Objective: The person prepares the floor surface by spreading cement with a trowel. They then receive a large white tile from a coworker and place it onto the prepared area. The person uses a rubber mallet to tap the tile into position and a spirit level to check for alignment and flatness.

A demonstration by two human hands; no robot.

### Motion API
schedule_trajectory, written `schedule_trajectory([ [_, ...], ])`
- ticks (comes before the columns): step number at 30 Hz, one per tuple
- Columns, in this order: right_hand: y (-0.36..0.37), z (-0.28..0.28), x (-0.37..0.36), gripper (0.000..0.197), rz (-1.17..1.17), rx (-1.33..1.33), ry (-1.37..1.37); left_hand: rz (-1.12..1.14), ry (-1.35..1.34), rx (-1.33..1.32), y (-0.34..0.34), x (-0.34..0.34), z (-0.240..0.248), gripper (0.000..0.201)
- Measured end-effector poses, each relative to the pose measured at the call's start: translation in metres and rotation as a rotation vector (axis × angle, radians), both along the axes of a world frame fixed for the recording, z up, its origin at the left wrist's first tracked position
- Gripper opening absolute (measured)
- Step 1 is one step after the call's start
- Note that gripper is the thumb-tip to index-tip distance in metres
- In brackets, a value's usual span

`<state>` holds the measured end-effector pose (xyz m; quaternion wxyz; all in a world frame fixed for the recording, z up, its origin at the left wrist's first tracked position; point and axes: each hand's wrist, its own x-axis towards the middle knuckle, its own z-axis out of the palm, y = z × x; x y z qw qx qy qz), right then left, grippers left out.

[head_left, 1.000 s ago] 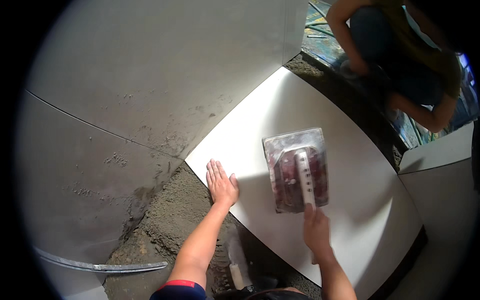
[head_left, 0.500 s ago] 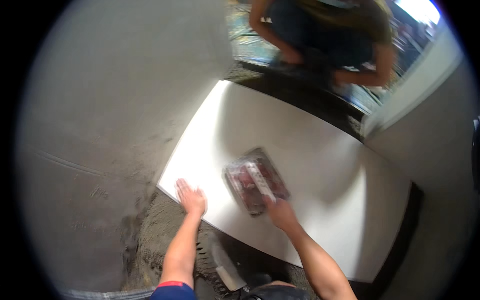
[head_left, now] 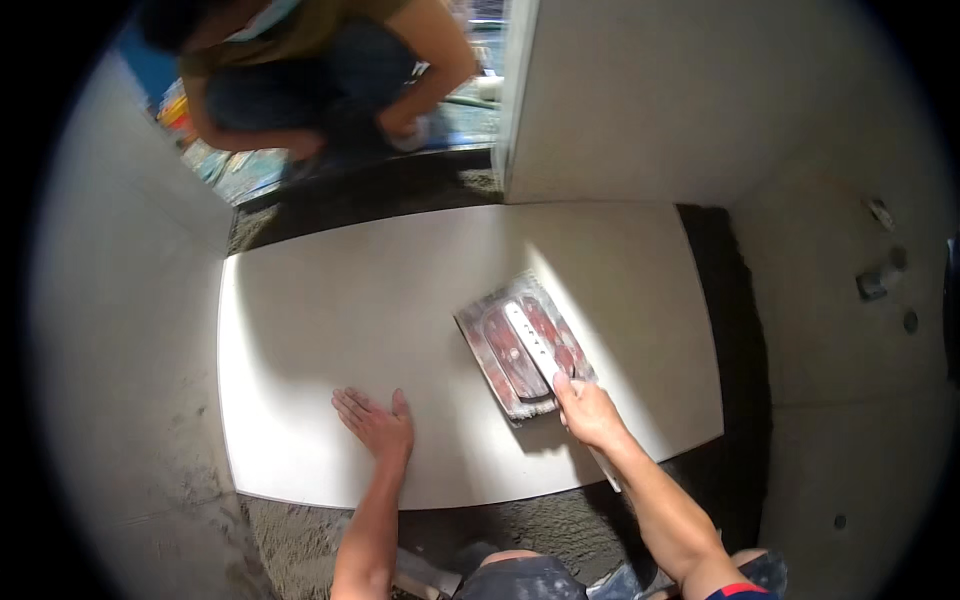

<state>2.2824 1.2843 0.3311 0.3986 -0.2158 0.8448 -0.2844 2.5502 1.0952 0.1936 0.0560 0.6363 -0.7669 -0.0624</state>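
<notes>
A large pale floor tile [head_left: 380, 300] lies flat on grey mortar below me. My left hand [head_left: 378, 425] rests palm down on its near left part, fingers stretched out. With my right hand [head_left: 590, 412] I grip the long white handle of a flat, rectangular tile beater [head_left: 512, 362]. Its block is worn, with red and grey patches. The beater is over the tile, right of the middle; I cannot tell whether it touches the surface. The handle's far end shows past my wrist.
Mortar [head_left: 300, 545] borders the tile's near edge, with a dark strip [head_left: 730, 300] along the right. Walls [head_left: 620, 100] rise on both sides. A person [head_left: 330, 90] crouches in the doorway beyond the far edge. Pipe fittings [head_left: 880, 278] stick out of the right wall.
My view has swung round, so the tile now lies across it and the crouching person appears at the upper left. My left hand stays flat on the tile; my right hand still grips the beater.
</notes>
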Motion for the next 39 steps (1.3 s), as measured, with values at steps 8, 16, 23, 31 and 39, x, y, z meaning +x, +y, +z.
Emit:
schedule_trajectory([
  [8, 0.027, -0.056, -0.054, 0.065, -0.335, -0.020, 0.412, -0.066, -0.018, -0.074, 0.002, -0.020, -0.012, 0.092],
  [16, 0.046, -0.048, -0.103, 0.062, -0.450, -0.170, 0.261, -0.054, -0.056, -0.111, -0.004, -0.018, -0.009, 0.091],
  [23, 0.031, -0.022, -0.134, 0.064, -0.482, -0.002, 0.002, -0.058, -0.075, -0.114, -0.004, -0.016, -0.013, 0.091],
  [31, 0.034, -0.052, -0.106, 0.068, -0.376, 0.015, -0.123, -0.094, -0.111, -0.119, -0.006, -0.026, -0.016, 0.089],
  [39, 0.073, -0.004, -0.034, 0.059, -0.644, -0.189, 0.237, -0.089, -0.225, -0.197, -0.026, -0.018, -0.037, 0.090],
])
